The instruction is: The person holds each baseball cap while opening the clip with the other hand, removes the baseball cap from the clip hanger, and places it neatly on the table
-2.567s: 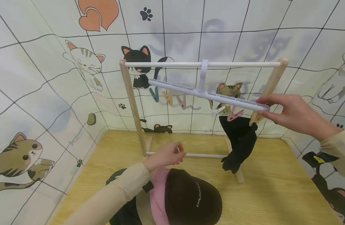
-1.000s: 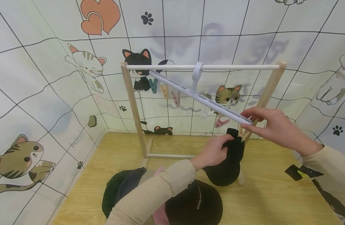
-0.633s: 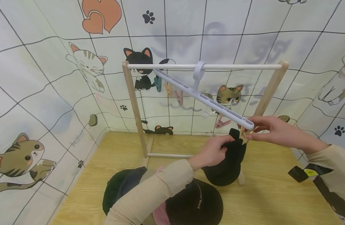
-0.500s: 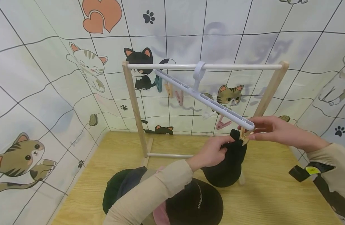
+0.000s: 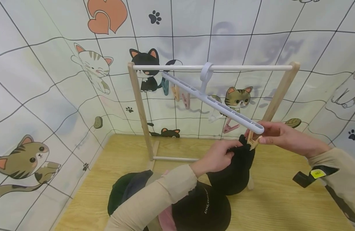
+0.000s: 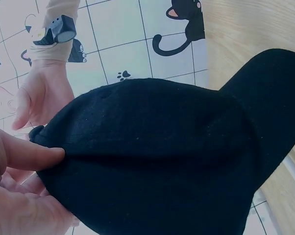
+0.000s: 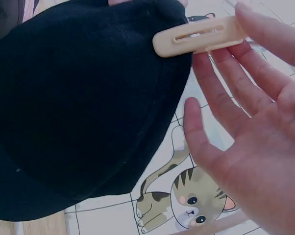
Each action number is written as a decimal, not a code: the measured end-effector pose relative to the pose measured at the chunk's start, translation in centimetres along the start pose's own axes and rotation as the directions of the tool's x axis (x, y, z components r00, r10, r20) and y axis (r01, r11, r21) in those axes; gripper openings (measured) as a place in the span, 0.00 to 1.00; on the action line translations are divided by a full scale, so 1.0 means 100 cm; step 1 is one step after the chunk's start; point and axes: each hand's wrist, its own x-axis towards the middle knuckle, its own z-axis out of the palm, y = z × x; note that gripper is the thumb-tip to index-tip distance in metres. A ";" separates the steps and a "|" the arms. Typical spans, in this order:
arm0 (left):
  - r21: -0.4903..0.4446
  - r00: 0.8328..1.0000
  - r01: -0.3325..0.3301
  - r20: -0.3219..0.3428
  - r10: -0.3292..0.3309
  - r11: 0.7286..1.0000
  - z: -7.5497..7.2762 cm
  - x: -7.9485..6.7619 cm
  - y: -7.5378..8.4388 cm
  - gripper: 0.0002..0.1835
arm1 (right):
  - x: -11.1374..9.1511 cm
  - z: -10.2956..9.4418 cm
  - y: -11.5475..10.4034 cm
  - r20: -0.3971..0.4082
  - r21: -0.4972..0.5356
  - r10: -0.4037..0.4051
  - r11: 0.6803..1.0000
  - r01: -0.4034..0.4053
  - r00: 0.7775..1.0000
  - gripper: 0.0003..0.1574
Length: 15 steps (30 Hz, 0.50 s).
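Observation:
A black cap [image 5: 232, 178] hangs below the front right end of a pale lilac hanger [image 5: 215, 103]. With thumb and fingers, my left hand [image 5: 216, 157] pinches the cap's edge, and the left wrist view shows the fabric [image 6: 152, 127] folded, brim pointing away. My right hand [image 5: 284, 138] pinches the handle end of a light orange clothespin [image 5: 255, 142] hanging from the hanger's end. In the right wrist view, the tip of this clothespin [image 7: 166, 45] lies over the cap's edge [image 7: 157, 83]. How firmly it bites cannot be seen.
The hanger hooks over the white rod [image 5: 246, 67] of a wooden rack [image 5: 141, 109]. Teal [image 5: 165, 87], orange [image 5: 175, 93], pink [image 5: 185, 99] and other clothespins dangle from it. A brown cap [image 5: 206, 208] and several more hats [image 5: 131, 189] lie on the wooden table [image 5: 87, 192].
My left hand has come up from the hats to pinch the black cap. My right hand has moved from the hanger's end to the clothespin. The hanger's right end has swung lower and nearer.

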 end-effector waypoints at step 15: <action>-0.041 0.998 -0.049 -0.035 0.048 0.998 -0.005 -0.002 0.000 0.18 | 0.003 0.004 -0.004 -0.039 -0.005 -0.091 0.996 0.091 0.995 0.23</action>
